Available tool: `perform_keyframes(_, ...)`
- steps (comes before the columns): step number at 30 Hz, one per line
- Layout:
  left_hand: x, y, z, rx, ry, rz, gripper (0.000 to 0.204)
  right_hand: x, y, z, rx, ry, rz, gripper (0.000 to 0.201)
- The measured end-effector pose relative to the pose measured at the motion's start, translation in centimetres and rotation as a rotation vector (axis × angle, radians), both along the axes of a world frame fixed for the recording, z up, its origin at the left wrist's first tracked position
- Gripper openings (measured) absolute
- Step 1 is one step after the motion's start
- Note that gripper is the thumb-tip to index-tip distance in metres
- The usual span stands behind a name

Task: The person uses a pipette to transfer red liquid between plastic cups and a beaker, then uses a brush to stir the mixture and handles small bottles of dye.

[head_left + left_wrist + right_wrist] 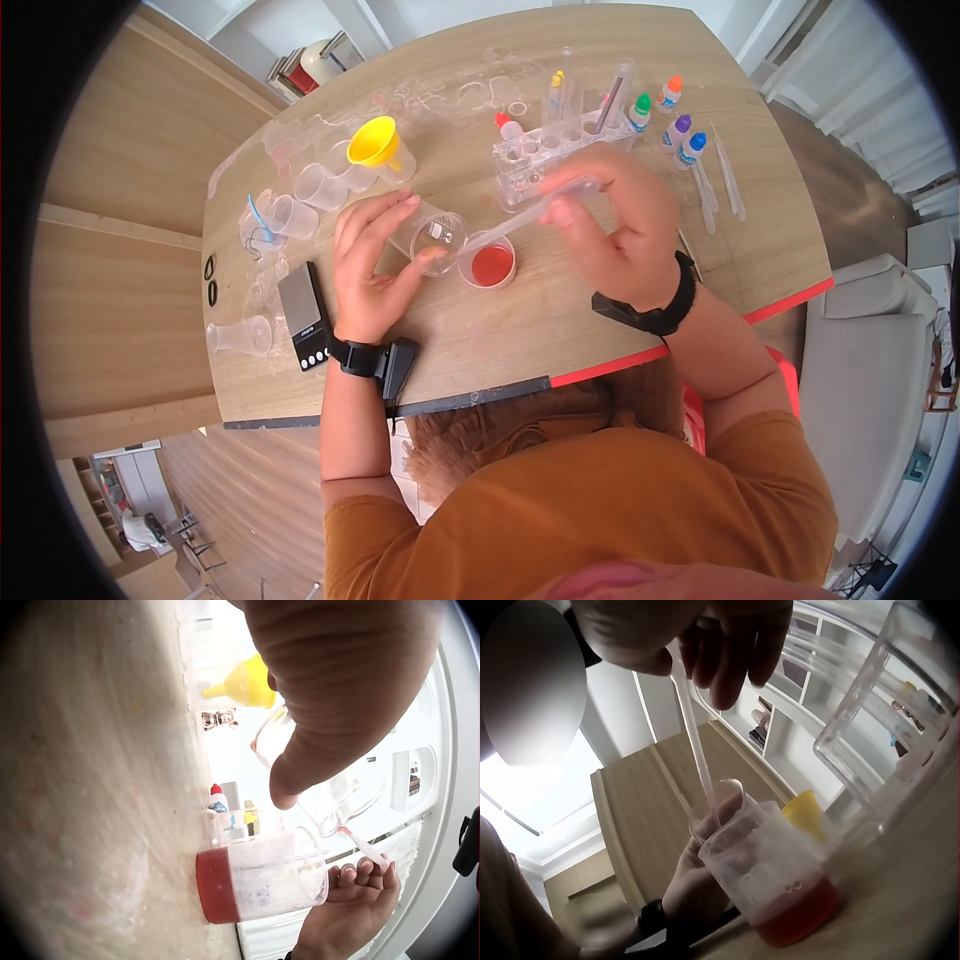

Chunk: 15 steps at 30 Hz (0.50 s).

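My left hand (368, 262) grips a clear beaker (438, 238) with white printed marks, tilted with its mouth toward the right. A translucent plastic dropper (535, 213) is pinched in my right hand (622, 220). Its tip reaches to the beaker's mouth, and in the left wrist view a trace of red shows near the tip of the dropper (364, 849). Below them a plastic cup (274, 870) stands upright on the table, with red liquid (491, 266) in its lower part. The right wrist view shows the dropper (695, 742) slanting down behind the cup's rim.
A test tube rack (515, 185) stands beyond the cup. Small colour-capped bottles (677, 131) and spare droppers (728, 175) lie to the right. At the left are a yellow funnel (375, 142) on a cup, several clear cups (318, 187), a scale (303, 312) and a flask (240, 336).
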<state>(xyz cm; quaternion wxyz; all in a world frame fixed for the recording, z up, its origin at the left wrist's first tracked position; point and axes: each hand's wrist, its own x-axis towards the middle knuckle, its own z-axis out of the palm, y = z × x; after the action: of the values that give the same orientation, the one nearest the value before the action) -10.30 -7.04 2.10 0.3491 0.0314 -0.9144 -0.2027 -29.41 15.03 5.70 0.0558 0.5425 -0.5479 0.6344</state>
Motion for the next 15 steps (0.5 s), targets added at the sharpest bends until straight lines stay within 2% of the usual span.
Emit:
perform_keyframes(4, -0.05, 0.01, 0.17, -0.005, -0.011, 0.004, 0.064, -0.57, 0.15, -0.33, -0.037, -0.007, -0.053, 0.008)
perform_keyframes(7, -0.02, 0.06, 0.21, -0.004, -0.014, 0.009, 0.064, -0.47, -0.04, -0.06, -0.079, 0.055, -0.076, 0.005)
perform_keyframes(9, -0.06, 0.1, 0.19, 0.004, -0.013, 0.006, 0.064, -0.14, -0.13, 0.44, -0.022, 0.168, -0.13, 0.009)
perform_keyframes(15, 0.01, 0.18, 0.35, 0.011, -0.017, 0.001, 0.064, -0.07, -0.74, -0.31, 0.002, 0.161, -0.074, 0.013)
